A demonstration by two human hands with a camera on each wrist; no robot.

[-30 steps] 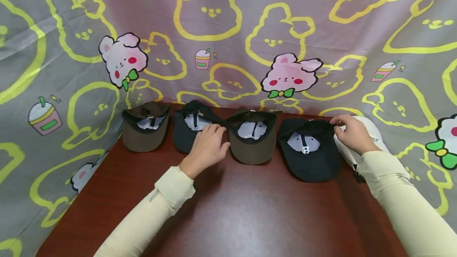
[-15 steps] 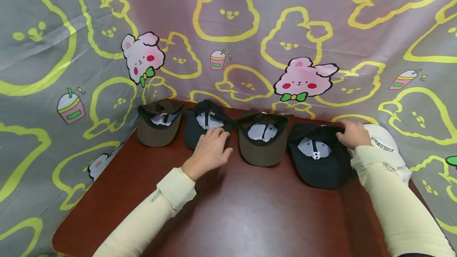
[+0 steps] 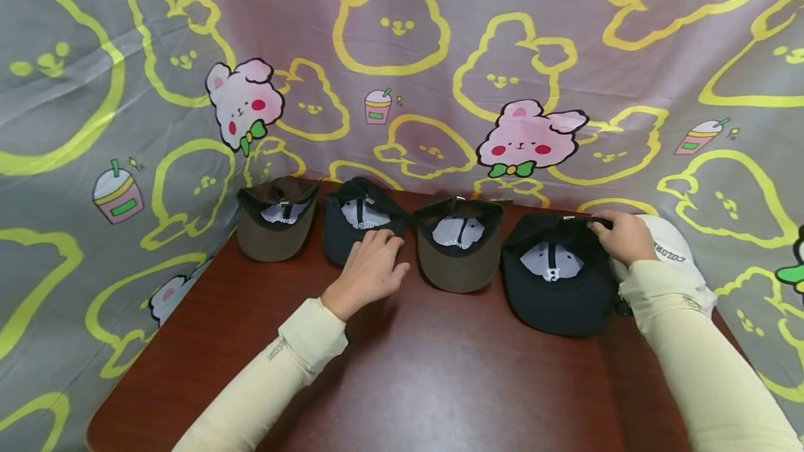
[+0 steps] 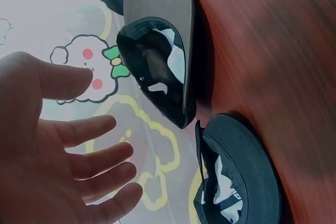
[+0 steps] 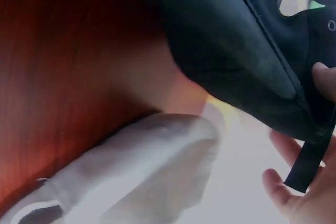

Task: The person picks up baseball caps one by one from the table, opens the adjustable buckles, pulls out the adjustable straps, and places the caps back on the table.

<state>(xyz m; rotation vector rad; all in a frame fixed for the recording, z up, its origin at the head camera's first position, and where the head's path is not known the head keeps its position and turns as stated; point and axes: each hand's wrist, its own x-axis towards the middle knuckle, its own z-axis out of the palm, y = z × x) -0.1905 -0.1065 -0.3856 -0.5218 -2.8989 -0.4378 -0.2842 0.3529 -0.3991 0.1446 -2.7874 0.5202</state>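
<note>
A row of five caps is set along the far side of the table. The large black cap [image 3: 555,312], second from the right, is pinched at its back edge by the right hand [image 3: 630,237]; its brim is pointed near, its pale-lined inside is exposed, and a loose strap end is shown beside the fingers. To its left, a brown cap [image 3: 458,270], a smaller dark cap [image 3: 336,239] and another brown cap [image 3: 272,239] are turned likewise. The smaller dark cap is partly covered from view by the left hand [image 3: 370,267], held apart from it with fingers spread. At far right, a lettered white cap [image 3: 675,246] is partly hidden, its outside shown.
</note>
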